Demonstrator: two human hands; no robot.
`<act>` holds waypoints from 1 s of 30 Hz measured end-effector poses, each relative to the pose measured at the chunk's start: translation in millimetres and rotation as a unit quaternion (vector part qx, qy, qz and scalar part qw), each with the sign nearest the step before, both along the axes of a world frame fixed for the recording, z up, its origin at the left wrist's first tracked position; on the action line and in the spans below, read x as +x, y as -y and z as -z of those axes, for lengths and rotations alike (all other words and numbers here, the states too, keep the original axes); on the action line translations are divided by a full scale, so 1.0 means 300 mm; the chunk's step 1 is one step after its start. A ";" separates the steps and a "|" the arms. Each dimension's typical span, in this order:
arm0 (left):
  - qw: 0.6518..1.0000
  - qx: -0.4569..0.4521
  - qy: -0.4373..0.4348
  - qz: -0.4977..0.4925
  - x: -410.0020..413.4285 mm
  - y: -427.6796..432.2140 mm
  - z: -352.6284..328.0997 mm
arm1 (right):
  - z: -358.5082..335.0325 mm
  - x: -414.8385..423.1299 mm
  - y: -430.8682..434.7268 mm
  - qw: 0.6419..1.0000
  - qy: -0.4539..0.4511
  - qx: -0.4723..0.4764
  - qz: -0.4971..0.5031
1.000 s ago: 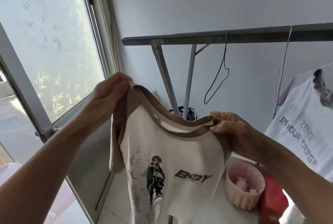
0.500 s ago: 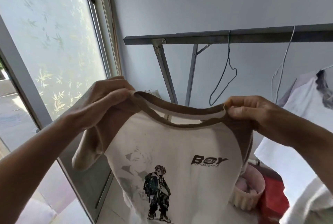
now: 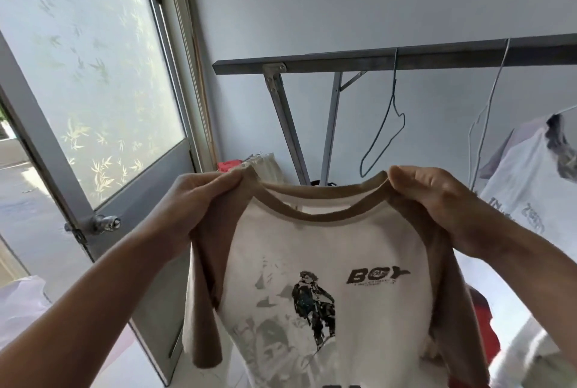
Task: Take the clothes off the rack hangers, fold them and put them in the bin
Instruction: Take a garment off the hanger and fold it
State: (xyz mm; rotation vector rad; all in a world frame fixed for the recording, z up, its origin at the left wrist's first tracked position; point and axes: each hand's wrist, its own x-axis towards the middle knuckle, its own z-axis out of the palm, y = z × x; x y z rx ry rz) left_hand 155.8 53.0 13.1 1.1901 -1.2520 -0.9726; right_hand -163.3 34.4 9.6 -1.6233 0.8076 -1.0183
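I hold a white T-shirt (image 3: 324, 262) with brown raglan sleeves, a brown collar and a "BOY" print, spread flat in front of me and off its hanger. My left hand (image 3: 199, 200) pinches its left shoulder and my right hand (image 3: 437, 200) pinches its right shoulder. Behind it runs the grey metal rack bar (image 3: 359, 60). A bare dark wire hanger (image 3: 385, 134) and a bare white hanger (image 3: 482, 125) hang from the bar. At the far right a white T-shirt with grey sleeves (image 3: 537, 175) hangs on the rack. No bin shows.
A frosted-glass door (image 3: 93, 75) with a metal handle (image 3: 104, 223) stands open at left. The rack's slanted legs (image 3: 287, 125) rise behind the shirt. Red cloth (image 3: 229, 165) and pale fabric lie low by the wall; something red (image 3: 484, 319) sits at lower right.
My hands have spread further apart and the shirt now hangs flat and square to me. The view has tilted down, hiding the pink basket at lower right.
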 end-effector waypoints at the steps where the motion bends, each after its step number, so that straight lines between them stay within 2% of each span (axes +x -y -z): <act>1: 1.000 0.012 -0.001 -0.011 -0.003 0.000 0.011 | -0.003 -0.008 -0.007 0.999 -0.025 0.012 -0.023; 3: 0.999 0.037 -0.013 -0.035 -0.012 0.006 0.036 | 0.008 -0.008 -0.007 0.998 -0.054 0.014 0.007; 7: 0.989 0.091 -0.053 -0.103 -0.078 0.024 0.102 | 0.097 0.060 0.041 0.975 -0.041 0.053 0.210; 10: 0.989 0.062 -0.045 -0.127 -0.162 0.028 0.159 | 0.148 0.142 0.027 0.953 -0.094 0.027 0.286; 17: 0.989 -0.060 0.068 -0.115 -0.343 -0.021 0.190 | 0.181 0.268 -0.002 0.950 -0.046 -0.058 0.303; 25: 0.991 -0.098 0.045 -0.080 -0.412 -0.029 0.200 | 0.176 0.304 -0.005 0.964 -0.005 -0.075 0.257; 30: 0.988 -0.119 0.072 -0.074 -0.425 -0.039 0.198 | 0.160 0.300 -0.006 0.969 0.009 -0.052 0.243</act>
